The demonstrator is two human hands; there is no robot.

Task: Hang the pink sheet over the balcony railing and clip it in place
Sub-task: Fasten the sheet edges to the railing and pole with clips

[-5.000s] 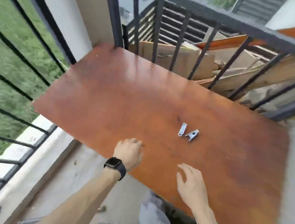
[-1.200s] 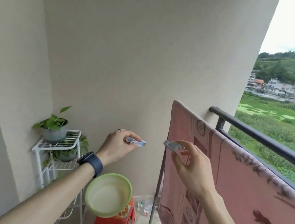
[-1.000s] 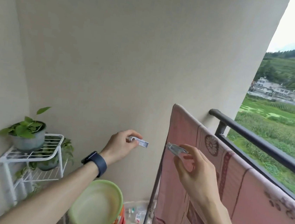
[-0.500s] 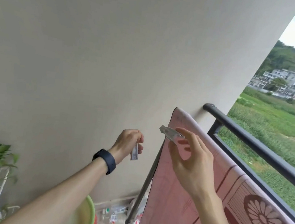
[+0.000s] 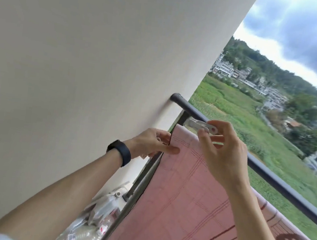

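The pink sheet [image 5: 181, 191] with dark red patterns hangs over the black balcony railing [image 5: 276, 184]. My left hand [image 5: 155, 142], with a dark watch on its wrist, pinches the sheet's top left corner near the wall; a second clip shows faintly under its palm. My right hand [image 5: 223, 151] holds a clear plastic clip [image 5: 200, 124] between thumb and fingers, just above the sheet's top edge at the railing. The clip's jaws point left toward the bare end of the rail.
A cream wall [image 5: 81, 61] stands close on the left, where the rail ends. Plastic bottles and litter [image 5: 99, 217] lie on the floor below. Green fields and buildings lie beyond the railing.
Both hands have moved up to the sheet's top corner. My left hand now pinches the sheet edge. My right hand has carried its clip over to the rail. The view has tilted.
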